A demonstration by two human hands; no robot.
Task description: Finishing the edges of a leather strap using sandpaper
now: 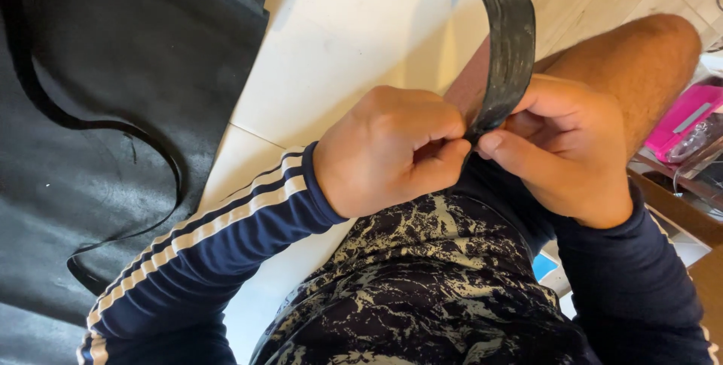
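Head view: black strap (506, 48) between left hand (392, 150) and right hand (561, 146)

Your flat black rubbery strap (506, 41) runs out past the top edge of the view, so its far end cannot be seen. Its lower end disappears between your left hand (392, 150) and right hand (561, 146); the curled fingers cover the pinch point, and how the strap ends there cannot be told. The large black leather-like sheet (113, 109) on the floor is cut off by the left and top edges. At the right edge, a pink plastic box (689, 113) and a clear, blurred item (697, 143) beside it are only partly in view; what they are cannot be told. Your knee hides the floor behind it.
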